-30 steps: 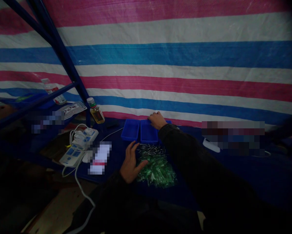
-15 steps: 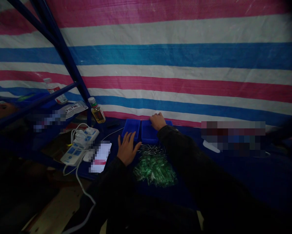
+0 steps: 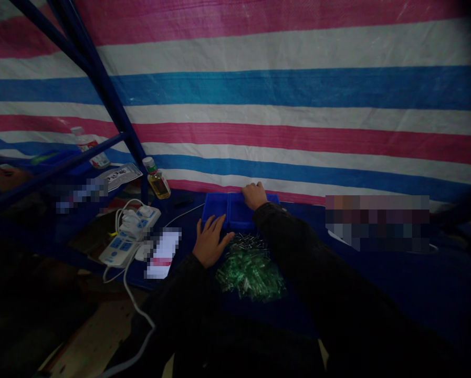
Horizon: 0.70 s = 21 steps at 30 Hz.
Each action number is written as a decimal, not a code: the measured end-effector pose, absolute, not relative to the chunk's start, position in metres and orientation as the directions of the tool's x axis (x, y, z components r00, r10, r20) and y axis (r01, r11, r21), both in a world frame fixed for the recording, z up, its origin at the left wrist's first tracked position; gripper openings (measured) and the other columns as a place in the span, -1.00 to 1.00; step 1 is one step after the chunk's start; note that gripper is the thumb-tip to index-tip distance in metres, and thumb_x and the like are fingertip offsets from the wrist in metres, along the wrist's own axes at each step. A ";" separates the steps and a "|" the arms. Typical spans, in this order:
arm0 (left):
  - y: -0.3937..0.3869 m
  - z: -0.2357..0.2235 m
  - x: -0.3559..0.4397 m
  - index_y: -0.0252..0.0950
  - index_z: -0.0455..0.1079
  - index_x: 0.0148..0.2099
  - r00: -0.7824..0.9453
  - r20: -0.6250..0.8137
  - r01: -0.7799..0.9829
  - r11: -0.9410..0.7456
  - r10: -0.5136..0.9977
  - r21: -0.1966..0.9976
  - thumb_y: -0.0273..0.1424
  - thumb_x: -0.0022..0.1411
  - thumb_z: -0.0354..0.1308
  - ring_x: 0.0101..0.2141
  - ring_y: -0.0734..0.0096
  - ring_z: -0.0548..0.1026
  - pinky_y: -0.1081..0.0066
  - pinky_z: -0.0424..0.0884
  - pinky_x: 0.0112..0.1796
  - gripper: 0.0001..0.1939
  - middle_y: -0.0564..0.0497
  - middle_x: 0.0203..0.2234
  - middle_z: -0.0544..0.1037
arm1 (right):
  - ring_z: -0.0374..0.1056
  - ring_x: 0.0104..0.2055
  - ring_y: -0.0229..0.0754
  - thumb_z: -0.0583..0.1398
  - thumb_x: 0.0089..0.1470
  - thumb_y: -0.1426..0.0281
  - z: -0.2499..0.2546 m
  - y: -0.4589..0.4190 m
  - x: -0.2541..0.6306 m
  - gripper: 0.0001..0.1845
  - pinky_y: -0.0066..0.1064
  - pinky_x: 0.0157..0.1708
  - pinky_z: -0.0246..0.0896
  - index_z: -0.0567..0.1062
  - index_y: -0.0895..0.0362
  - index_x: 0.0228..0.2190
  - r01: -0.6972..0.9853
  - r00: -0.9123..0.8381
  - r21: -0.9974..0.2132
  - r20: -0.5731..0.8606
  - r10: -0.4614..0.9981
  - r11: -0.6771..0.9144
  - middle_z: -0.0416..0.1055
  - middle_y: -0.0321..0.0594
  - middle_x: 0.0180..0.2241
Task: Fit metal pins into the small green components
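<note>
Two blue plastic trays stand side by side on the blue table, their edges touching as far as I can see. My left hand (image 3: 210, 242) lies with fingers spread over the near left part of the left tray (image 3: 215, 205). At the far rim of the right tray (image 3: 239, 214), my right hand (image 3: 254, 196) has its fingers curled over the edge; the fingertips are hidden. In front of the trays lies a heap of small clear-green plastic pieces (image 3: 253, 273), with thin metallic pins (image 3: 248, 241) at its far side.
Left of my hands are a phone (image 3: 164, 254), a white power strip (image 3: 131, 236) with cables, and a bottle of yellowish liquid (image 3: 157, 179). A blue metal frame (image 3: 115, 105) rises beyond them. Another person's hand (image 3: 9, 177) shows far left. A striped tarp (image 3: 298, 121) hangs behind.
My left hand has moved right together with the left tray, and the gap between the two trays has closed. My right hand has stayed at the right tray's far rim.
</note>
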<state>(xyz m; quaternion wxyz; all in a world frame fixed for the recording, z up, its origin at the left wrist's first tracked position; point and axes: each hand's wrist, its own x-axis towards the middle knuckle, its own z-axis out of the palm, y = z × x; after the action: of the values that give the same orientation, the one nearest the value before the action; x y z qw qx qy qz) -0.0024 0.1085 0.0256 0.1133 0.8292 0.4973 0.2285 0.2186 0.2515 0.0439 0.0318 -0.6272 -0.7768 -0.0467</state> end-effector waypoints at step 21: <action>0.054 0.032 0.009 -0.10 0.20 0.38 0.610 0.326 0.591 -0.688 0.722 0.420 -0.22 0.45 0.05 0.42 0.04 -0.02 -0.17 -0.08 0.34 -0.49 -0.11 0.41 0.14 | 0.46 -0.22 -0.08 0.24 0.06 0.38 0.007 0.222 0.357 -0.63 -0.38 -0.25 0.27 0.42 0.15 -0.06 0.928 -0.014 -0.370 0.071 0.997 0.039 0.55 -0.12 -0.21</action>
<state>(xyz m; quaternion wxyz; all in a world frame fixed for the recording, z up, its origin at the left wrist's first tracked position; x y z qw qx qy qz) 0.0087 0.0540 0.0322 0.1365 0.8867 0.3703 0.2407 0.3570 0.2221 0.0070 0.1575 -0.6844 -0.7034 0.1098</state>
